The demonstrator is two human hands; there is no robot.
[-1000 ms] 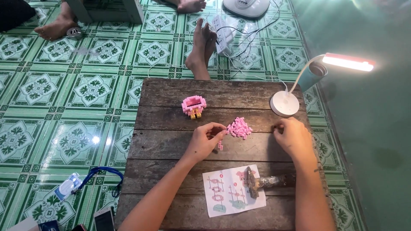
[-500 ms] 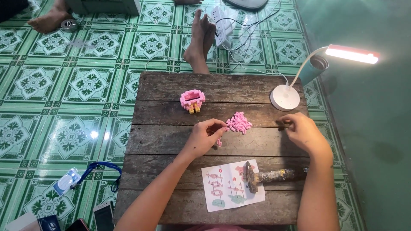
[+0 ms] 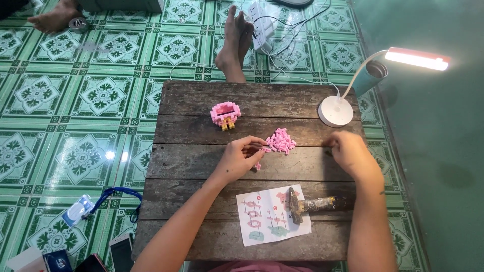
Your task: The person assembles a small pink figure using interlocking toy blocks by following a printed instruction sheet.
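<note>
On a low wooden table (image 3: 201, 100), a pile of small pink bricks (image 3: 280, 140) lies near the middle. My left hand (image 3: 241, 157) rests beside it, fingertips pinched at the pile's left edge, with a loose pink piece (image 3: 258, 166) just under the hand. My right hand (image 3: 350, 151) is curled on the table to the right of the pile, near the lamp base; what it holds is hidden. A half-built pink brick figure (image 3: 225, 114) stands farther back on the left.
A printed instruction sheet (image 3: 267, 216) lies at the front with a hammer (image 3: 312, 204) on it. A white desk lamp (image 3: 337, 111) stands at the back right, lit. Another person's bare feet (image 3: 234, 45) and a power strip (image 3: 262, 20) are beyond the table. Phones and a lanyard (image 3: 113, 199) lie on the tiled floor at left.
My right hand has drifted right and back toward the lamp base. My left hand has stayed at the pile's left edge. The view has shifted slightly.
</note>
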